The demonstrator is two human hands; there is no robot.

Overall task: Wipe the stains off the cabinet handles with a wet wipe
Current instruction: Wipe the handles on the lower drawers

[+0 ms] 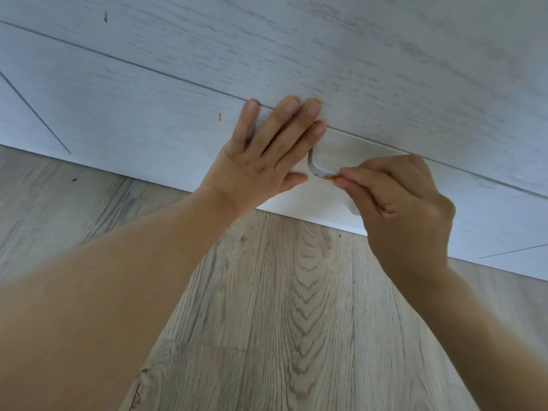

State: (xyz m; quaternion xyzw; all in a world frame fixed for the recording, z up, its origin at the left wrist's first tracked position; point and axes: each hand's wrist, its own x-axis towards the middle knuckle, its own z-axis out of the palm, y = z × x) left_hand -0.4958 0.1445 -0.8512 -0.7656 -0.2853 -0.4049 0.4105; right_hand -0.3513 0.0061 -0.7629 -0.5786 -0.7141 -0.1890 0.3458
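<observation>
The white cabinet front (148, 114) has a cut-out handle recess (350, 152) in its lowest drawer. An orange-brown stain (324, 175) sits on the lower edge of that recess. My left hand (267, 155) lies flat against the drawer front just left of the recess, fingers spread, holding nothing. My right hand (406, 209) pinches a white wet wipe (332, 197) between thumb and fingers. Its fingertips press at the stained edge, and the wipe hangs down below them against the white panel. The right part of the recess is hidden behind my right hand.
Two more small orange marks show on the cabinet fronts, one (219, 116) left of my left hand and one (105, 16) far up left. A light wood-grain floor (296, 307) runs below the cabinet, with a dark speck (73, 180) at the left.
</observation>
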